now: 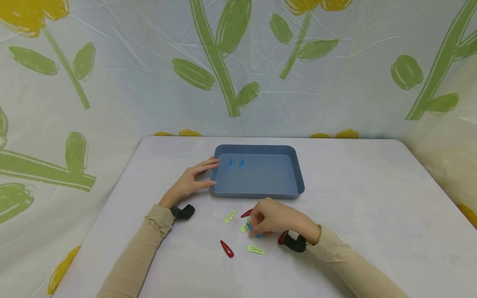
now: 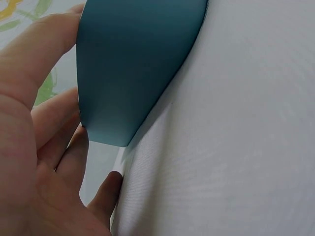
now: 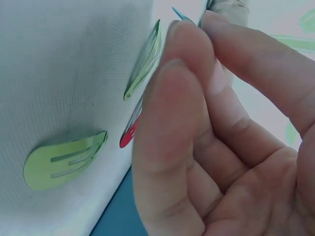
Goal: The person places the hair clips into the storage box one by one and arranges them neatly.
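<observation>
My right hand (image 1: 277,216) is over the scattered hair clips in front of the tray. It pinches a blue hair clip (image 3: 181,14) between thumb and fingertip; only the clip's tip shows in the right wrist view. My left hand (image 1: 186,183) touches the left rim of the blue-grey tray (image 1: 261,178), with its fingers extended. Two blue clips, a left one (image 1: 230,163) and a right one (image 1: 242,163), lie side by side near the tray's upper left. Below my right hand, a green clip (image 1: 244,227) and a red clip (image 1: 246,213) are partly hidden.
Loose on the white table (image 1: 357,186) are a green clip (image 1: 230,216), a red clip (image 1: 227,249) and another green clip (image 1: 256,249). Another red clip (image 1: 283,237) shows partly beside the right wrist camera (image 1: 296,243). A flowered cloth (image 1: 149,82) hangs behind the table.
</observation>
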### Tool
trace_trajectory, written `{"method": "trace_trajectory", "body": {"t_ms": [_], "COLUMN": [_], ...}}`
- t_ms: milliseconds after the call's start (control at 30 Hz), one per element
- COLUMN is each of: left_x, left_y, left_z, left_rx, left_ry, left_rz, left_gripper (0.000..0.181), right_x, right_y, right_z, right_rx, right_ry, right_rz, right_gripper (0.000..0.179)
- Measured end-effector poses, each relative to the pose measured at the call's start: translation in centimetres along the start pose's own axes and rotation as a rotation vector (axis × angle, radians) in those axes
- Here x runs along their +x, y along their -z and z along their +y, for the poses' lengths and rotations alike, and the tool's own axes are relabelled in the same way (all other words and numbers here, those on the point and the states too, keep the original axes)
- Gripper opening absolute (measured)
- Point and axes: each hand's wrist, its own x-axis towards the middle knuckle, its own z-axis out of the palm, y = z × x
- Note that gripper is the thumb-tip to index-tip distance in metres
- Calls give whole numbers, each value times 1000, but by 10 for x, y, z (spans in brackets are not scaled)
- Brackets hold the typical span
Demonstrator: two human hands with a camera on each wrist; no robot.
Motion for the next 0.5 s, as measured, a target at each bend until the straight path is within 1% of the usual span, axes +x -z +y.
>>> {"method": "trace_trajectory", "body": {"t_ms": [233,500], "left_x": [-1,0], "left_y": [1,0], "left_z": [1,2], "left_rx": [-22,-4], "left_ry": [35,16], "left_rz": [-4,0], "left_gripper": [62,60], "right_x": [0,2], "right_y": [5,8], "right_z": [0,2], "right_rx": [60,177], "right_ry": [39,54], "right_rz": [29,68], "right_gripper": [17,10]}}
